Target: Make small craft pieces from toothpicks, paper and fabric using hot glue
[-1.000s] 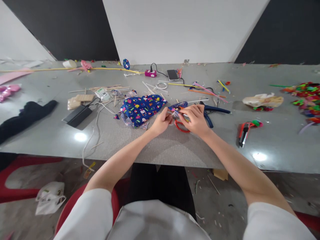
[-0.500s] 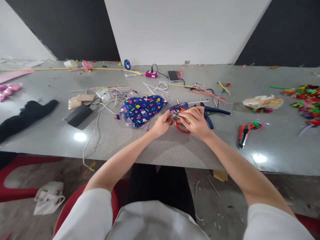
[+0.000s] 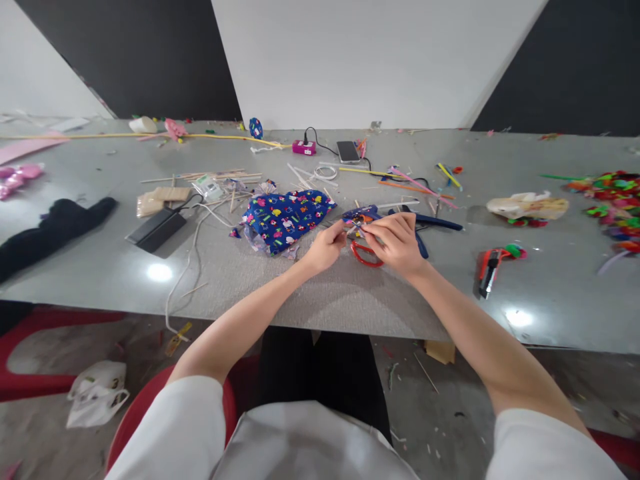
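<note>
My left hand (image 3: 327, 248) and my right hand (image 3: 397, 243) meet over the table, fingers closed in pinches. Between their fingertips is a small piece of blue patterned fabric (image 3: 353, 223), partly hidden by the fingers. Beneath and beside my right hand lie red-handled scissors (image 3: 367, 255), their blades covered. A tool with dark blue handles (image 3: 436, 221) sticks out behind the same hand. Just left of my left hand rests a larger blue cloth (image 3: 290, 220) printed with colourful figures.
A black adapter box (image 3: 157, 231) with a white cable lies to the left. At the right are an orange utility knife (image 3: 490, 273) and a colourful fuzzy pile (image 3: 617, 200). A phone (image 3: 348, 152) and a purple power block (image 3: 303, 147) stand at the back, near scattered sticks.
My fingertips have drawn slightly apart, with the right hand shifting a little to the right. The fabric piece between them has turned a little. Other things stay in place.
</note>
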`<control>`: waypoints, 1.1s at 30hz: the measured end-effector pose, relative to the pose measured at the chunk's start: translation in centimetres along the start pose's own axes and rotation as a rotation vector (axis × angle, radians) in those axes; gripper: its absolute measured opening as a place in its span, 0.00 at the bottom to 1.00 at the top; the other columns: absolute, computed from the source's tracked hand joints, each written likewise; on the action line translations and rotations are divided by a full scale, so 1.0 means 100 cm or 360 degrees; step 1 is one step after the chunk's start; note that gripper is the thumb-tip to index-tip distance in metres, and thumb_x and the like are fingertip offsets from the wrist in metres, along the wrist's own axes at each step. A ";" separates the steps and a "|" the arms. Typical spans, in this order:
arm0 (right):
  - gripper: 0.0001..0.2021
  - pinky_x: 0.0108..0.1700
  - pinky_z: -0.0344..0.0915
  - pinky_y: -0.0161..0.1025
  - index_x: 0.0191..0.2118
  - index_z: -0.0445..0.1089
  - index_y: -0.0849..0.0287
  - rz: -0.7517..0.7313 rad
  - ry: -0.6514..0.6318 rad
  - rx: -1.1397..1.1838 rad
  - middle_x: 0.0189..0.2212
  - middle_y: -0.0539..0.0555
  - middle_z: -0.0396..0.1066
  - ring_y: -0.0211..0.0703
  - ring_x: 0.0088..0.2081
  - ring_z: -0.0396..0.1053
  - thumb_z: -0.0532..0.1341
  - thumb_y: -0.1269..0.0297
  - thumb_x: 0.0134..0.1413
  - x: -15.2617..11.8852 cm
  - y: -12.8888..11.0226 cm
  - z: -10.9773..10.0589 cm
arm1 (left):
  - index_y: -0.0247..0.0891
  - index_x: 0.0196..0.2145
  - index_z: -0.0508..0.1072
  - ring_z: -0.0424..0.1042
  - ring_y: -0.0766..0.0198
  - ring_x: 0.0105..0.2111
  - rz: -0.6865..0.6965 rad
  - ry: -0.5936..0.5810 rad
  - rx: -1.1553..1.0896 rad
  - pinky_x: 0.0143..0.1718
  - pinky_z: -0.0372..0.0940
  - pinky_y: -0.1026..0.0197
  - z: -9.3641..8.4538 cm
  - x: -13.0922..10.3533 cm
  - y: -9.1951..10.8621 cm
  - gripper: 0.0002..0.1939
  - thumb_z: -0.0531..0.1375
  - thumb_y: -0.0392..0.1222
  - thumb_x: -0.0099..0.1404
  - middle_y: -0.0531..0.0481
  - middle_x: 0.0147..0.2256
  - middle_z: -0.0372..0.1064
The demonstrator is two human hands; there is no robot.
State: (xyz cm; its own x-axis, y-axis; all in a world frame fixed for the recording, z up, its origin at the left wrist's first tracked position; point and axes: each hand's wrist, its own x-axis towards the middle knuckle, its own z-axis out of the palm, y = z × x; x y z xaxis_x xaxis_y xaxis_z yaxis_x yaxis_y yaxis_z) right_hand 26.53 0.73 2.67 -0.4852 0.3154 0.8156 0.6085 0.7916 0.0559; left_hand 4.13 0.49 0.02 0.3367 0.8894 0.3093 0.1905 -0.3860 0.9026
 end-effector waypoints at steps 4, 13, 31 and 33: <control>0.17 0.50 0.64 0.50 0.56 0.72 0.45 0.0016 0.0041 -0.0030 0.42 0.49 0.80 0.47 0.43 0.77 0.68 0.70 0.65 0.000 0.003 0.000 | 0.33 0.56 0.74 0.56 0.68 0.28 0.0015 -0.0028 0.0015 0.33 0.56 0.65 -0.002 0.000 0.006 0.21 0.52 0.37 0.70 0.55 0.29 0.63; 0.18 0.50 0.64 0.50 0.57 0.72 0.45 0.0053 0.0012 -0.0026 0.42 0.50 0.80 0.47 0.43 0.76 0.67 0.69 0.65 -0.003 0.004 0.001 | 0.32 0.58 0.75 0.55 0.68 0.28 -0.0011 -0.0017 0.0010 0.33 0.57 0.65 -0.003 0.000 0.008 0.22 0.52 0.39 0.71 0.55 0.29 0.64; 0.07 0.50 0.64 0.51 0.49 0.73 0.47 0.0327 0.0025 0.0009 0.40 0.50 0.80 0.48 0.41 0.76 0.65 0.63 0.68 -0.001 0.006 0.007 | 0.35 0.50 0.73 0.58 0.70 0.21 -0.0146 -0.0069 -0.0195 0.27 0.55 0.66 -0.002 -0.002 0.019 0.17 0.52 0.32 0.67 0.58 0.22 0.61; 0.06 0.50 0.64 0.51 0.48 0.73 0.48 0.0308 0.0038 -0.0006 0.40 0.50 0.80 0.48 0.41 0.76 0.65 0.63 0.68 -0.001 0.006 0.007 | 0.35 0.50 0.72 0.58 0.70 0.21 -0.0140 -0.0050 -0.0203 0.27 0.55 0.66 -0.002 -0.002 0.020 0.16 0.52 0.32 0.67 0.58 0.22 0.61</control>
State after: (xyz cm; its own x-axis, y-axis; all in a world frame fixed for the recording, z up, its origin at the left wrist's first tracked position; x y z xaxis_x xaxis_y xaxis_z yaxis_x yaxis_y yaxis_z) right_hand 26.48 1.55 2.24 -0.3439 0.4488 0.8248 0.6915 0.7153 -0.1009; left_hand 4.26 -0.36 1.82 0.3531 0.9094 0.2199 0.1022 -0.2711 0.9571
